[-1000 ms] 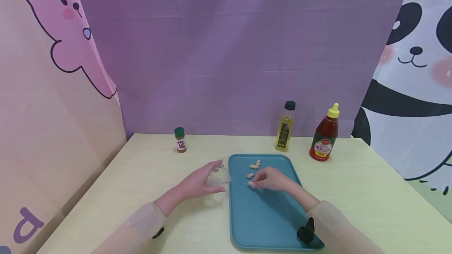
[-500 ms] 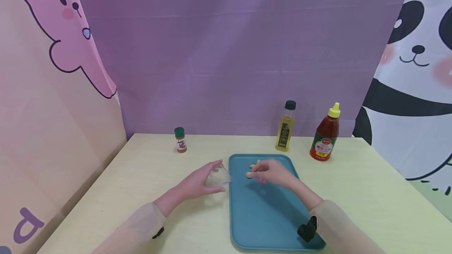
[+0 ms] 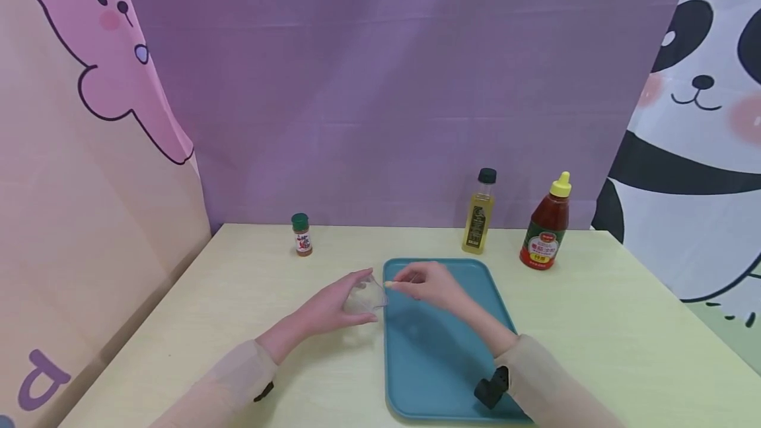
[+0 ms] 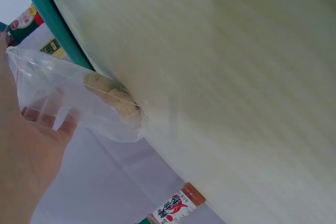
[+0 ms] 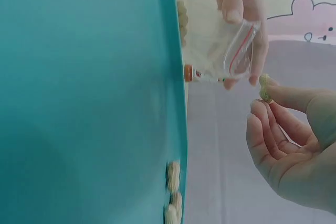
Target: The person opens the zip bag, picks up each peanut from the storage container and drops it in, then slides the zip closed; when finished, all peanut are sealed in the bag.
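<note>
My left hand [image 3: 334, 302] holds a clear zip bag [image 3: 365, 297] at the tray's left edge, thumb and fingers spread about its mouth. Inside the bag, peanuts [image 4: 116, 98] lie at the bottom in the left wrist view. Between the thumb and fingertips of my right hand [image 3: 433, 286] is one peanut [image 5: 264, 88], pinched just right of the bag's mouth and apart from it. The blue tray [image 3: 440, 368] lies under the right hand. More peanuts [image 5: 173, 177] rest on it in the right wrist view; the hand hides them in the head view.
A small green-capped spice jar [image 3: 302, 236] stands at the back left of the table [image 3: 238, 283]. Behind the tray is an oil bottle [image 3: 477, 216], with a yellow-capped ketchup bottle [image 3: 543, 226] to its right. A purple cloth [image 3: 380, 98] hangs behind the table.
My right hand has picked up a peanut from the tray and moved left with it to the bag's mouth. The left hand and bag have hardly moved.
</note>
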A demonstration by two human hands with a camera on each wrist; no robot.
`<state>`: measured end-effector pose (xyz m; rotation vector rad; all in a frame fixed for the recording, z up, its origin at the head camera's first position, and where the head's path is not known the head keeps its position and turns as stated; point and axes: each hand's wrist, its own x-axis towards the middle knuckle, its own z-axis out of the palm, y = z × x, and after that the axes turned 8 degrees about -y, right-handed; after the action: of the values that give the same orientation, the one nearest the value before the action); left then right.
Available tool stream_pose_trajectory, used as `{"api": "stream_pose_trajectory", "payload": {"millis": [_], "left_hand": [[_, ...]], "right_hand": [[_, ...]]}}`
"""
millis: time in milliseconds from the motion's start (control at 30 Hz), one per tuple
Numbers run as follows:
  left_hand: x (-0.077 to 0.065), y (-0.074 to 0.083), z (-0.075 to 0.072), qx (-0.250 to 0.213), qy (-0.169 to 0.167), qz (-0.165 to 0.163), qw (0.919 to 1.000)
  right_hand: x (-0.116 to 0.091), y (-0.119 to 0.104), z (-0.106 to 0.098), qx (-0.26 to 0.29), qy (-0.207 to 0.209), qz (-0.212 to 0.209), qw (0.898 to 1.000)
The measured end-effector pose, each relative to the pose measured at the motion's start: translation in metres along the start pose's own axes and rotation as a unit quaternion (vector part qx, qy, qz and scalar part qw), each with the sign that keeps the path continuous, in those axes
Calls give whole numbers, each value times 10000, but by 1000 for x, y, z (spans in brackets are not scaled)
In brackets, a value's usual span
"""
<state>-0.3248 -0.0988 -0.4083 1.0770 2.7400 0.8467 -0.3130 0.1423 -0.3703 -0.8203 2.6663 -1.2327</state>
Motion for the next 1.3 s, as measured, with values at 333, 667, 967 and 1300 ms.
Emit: {"api": "stream_pose_trajectory", "payload": {"millis": [333,667,967,1300], "left_hand": [[1,2,-1,52,8,-43,10000],[1,3,-1,19,31,-17,10000],[0,3,-1,21,-32,-70,10000],[1,-1,0,54,-35,-21,10000]], "right_hand": [[6,-7,13,-161,-62,-297,9994],[7,-10,19,-257,-59,-260,9993],[6,-6,18,-310,-58,-190,9993],[6,3,6,-159,-57,-160,9997]]}}
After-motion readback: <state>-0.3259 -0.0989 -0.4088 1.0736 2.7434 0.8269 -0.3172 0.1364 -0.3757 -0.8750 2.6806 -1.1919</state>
